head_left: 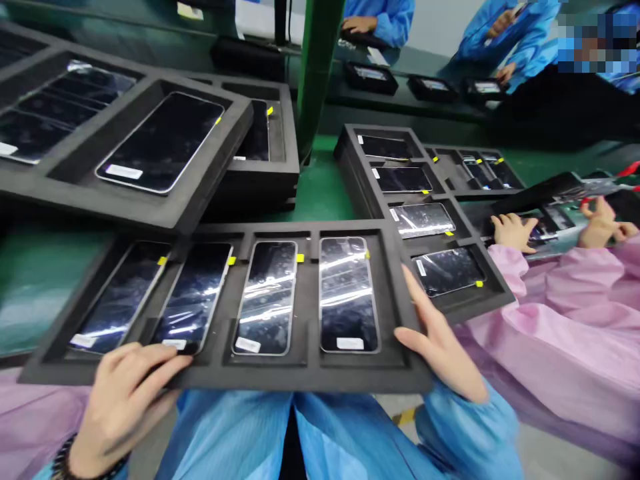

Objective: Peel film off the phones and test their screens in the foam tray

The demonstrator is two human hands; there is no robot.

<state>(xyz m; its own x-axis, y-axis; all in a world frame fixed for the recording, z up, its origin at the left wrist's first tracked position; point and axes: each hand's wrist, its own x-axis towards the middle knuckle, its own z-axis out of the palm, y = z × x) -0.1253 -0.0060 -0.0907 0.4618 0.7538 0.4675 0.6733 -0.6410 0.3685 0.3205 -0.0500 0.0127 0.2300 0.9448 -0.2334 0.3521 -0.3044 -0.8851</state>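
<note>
A black foam tray (310, 377) lies in front of me, with several smartphones in its slots. Each phone, such as this smartphone (267, 293), has a white label at its lower end and a yellow tab near the top. My left hand (127, 393) grips the tray's near edge toward the left, its fingers over the rim beside a smartphone (197, 287). Around the right end of the same tray, my right hand (443, 340) holds the edge, thumb on top and fingers along the side.
At upper left, a foam tray of phones (165, 217) overlaps the held tray's far edge, above another tray (293, 140). To the right stands a foam tray (345, 157) with phones. A pink-sleeved co-worker's hand (514, 232) is beyond it. A green post (320, 60) rises behind.
</note>
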